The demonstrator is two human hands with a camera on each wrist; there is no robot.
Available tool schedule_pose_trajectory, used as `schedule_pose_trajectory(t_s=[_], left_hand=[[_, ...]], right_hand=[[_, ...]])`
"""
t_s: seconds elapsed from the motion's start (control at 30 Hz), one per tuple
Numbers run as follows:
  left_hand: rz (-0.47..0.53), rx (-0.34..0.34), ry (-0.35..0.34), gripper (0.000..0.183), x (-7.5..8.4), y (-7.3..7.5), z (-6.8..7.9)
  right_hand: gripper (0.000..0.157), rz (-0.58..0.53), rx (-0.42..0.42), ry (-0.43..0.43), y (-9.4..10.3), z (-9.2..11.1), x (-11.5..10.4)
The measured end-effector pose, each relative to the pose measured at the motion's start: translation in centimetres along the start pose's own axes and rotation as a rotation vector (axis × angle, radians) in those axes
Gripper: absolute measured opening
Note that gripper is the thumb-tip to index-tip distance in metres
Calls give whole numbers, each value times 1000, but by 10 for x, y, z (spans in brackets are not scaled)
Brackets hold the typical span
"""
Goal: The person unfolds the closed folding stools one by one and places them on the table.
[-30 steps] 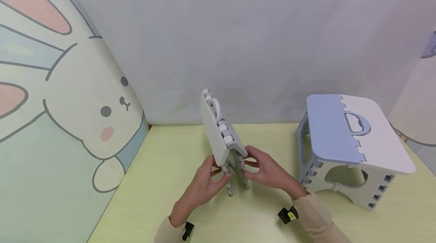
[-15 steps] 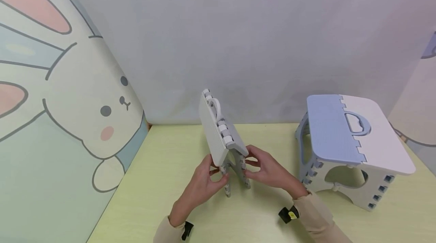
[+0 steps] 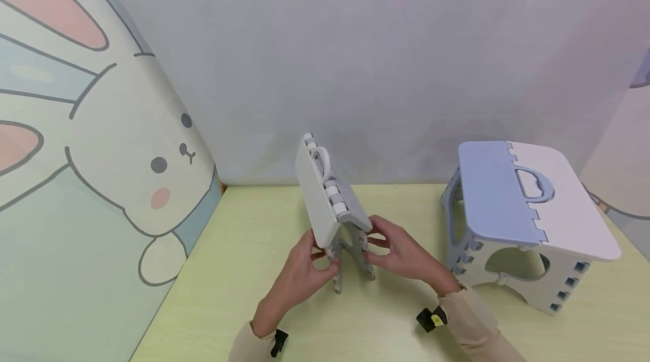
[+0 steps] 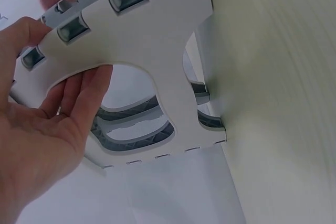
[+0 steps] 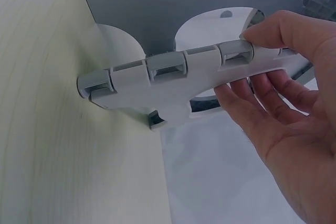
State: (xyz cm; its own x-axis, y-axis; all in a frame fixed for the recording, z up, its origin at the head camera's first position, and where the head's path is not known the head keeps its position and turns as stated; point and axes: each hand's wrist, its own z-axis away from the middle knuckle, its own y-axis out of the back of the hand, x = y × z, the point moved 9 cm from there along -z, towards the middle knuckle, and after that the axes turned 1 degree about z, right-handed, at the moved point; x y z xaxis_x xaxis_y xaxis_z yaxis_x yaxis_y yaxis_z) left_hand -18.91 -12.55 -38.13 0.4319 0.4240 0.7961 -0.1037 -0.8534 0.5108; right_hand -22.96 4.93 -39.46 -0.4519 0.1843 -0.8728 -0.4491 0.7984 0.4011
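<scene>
A partly folded white and grey folding stool point(image 3: 317, 193) stands on the table, its two top halves tilted up into a ridge with the carry handle point(image 3: 323, 162) on it. My left hand point(image 3: 299, 274) grips the near edge of its left leg panel point(image 4: 157, 40), thumb on the hinged edge and fingers through the cut-out. On the other side, my right hand point(image 3: 403, 252) pinches the right leg panel point(image 5: 152, 85), with the thumb on the hinge edge and the fingers curled beneath. A narrow gap separates the two leg panels.
An unfolded blue and white folding stool point(image 3: 500, 193) stands at the right of the pale yellow-green table point(image 3: 244, 226). Behind is a white wall point(image 3: 381, 69); a rabbit picture point(image 3: 127, 153) covers the left wall. A black strap point(image 3: 431, 319) hangs at the right cuff.
The stool's leg panels have spread slightly farther apart at the near end. My left hand has shifted a little left and my right hand a little right, both keeping their grip.
</scene>
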Motion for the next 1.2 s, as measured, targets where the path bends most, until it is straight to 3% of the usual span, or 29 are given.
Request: schedule_pose_trajectory(t_s=[1.2], left_hand=[[-21, 8, 8, 69, -1, 8, -1]], right_hand=[[51, 16, -3, -19, 7, 2, 3]])
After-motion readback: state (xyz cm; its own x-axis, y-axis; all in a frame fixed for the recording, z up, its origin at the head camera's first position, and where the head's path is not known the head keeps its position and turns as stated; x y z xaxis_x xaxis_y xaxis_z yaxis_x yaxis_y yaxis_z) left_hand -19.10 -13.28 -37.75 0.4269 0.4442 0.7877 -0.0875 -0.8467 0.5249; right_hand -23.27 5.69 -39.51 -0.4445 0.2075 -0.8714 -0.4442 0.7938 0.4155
